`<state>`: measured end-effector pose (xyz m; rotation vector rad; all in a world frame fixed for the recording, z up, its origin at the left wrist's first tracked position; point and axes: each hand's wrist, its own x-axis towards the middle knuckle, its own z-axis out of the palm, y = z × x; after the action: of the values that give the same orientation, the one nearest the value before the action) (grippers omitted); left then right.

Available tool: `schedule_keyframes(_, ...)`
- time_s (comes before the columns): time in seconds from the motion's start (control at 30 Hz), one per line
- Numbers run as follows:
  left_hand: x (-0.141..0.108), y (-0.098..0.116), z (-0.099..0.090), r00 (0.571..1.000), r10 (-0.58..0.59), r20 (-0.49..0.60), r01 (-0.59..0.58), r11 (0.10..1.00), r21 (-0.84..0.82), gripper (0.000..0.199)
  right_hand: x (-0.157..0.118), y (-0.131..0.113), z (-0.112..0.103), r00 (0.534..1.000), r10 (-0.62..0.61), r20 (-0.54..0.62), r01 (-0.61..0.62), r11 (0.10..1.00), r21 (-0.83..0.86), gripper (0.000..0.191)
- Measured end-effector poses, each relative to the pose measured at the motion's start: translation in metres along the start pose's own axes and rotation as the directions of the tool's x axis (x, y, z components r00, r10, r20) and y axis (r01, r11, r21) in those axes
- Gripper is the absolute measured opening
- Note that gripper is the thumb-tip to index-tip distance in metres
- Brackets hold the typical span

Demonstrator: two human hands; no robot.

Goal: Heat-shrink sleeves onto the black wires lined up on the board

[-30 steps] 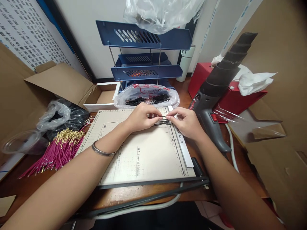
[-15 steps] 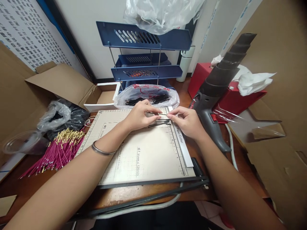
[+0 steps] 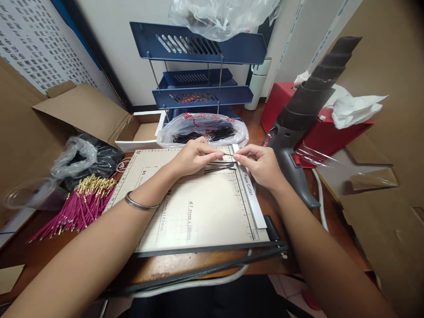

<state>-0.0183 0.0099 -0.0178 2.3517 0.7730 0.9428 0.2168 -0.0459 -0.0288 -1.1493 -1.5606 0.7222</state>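
Note:
Above the far right part of a paper cutter [image 3: 212,212], my two hands pinch a thin dark wire-like strand [image 3: 228,154] between them. My left hand [image 3: 196,157] is closed on it with thumb and forefinger. At its other end, the fingertips of my right hand [image 3: 256,162] are closed, just over the cutter's white edge strip [image 3: 253,201]. Several more black strands [image 3: 220,166] lie on the board under my hands. A plastic bag [image 3: 243,134] full of black strands [image 3: 205,135] stands behind the board.
Magenta wires with gold ends [image 3: 81,201] lie left of the cutter, near an opened cardboard box [image 3: 82,110]. A grey heat gun [image 3: 294,145] stands at the right, before a red tissue box [image 3: 347,132]. Blue tray shelves [image 3: 202,95] rise behind. The cutter's long black arm [image 3: 205,267] runs along the front.
My left thumb has closed against the forefinger on the strand, and my right fingertips stay at its other end. The whole view has shifted slightly.

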Motion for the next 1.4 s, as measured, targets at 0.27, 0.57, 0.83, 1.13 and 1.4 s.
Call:
schedule_keyframes(0.27, 0.002, 0.003, -0.002, 0.996, -0.026, -0.083, 0.031, 0.997, 0.067, 0.029, -0.001, -0.001, -0.008, 0.99, -0.036, 0.135, 0.053, 0.992, -0.119, 0.017)
schedule_keyframes(0.57, 0.002, 0.002, -0.003, 0.996, 0.081, -0.02, -0.078, 0.986, 0.145, 0.018, -0.004, -0.005, -0.011, 0.959, -0.057, 0.279, 0.129, 0.96, -0.25, 0.011)
schedule_keyframes(0.83, 0.001, 0.005, -0.001, 0.999, 0.045, 0.007, -0.046, 0.985, 0.169, 0.018, -0.005, -0.006, -0.009, 0.979, -0.007, 0.203, 0.081, 0.93, -0.358, 0.012)
schedule_keyframes(1.13, 0.001, 0.01, 0.002, 0.995, 0.103, 0.007, -0.103, 0.98, 0.168, 0.022, -0.005, -0.01, -0.008, 0.98, 0.019, 0.198, 0.043, 0.952, -0.304, 0.014)
schedule_keyframes(1.4, 0.002, 0.016, 0.01, 0.974, 0.223, -0.031, -0.216, 0.965, 0.152, 0.02, -0.006, -0.013, -0.004, 0.988, -0.139, 0.074, 0.151, 0.966, -0.209, 0.01)
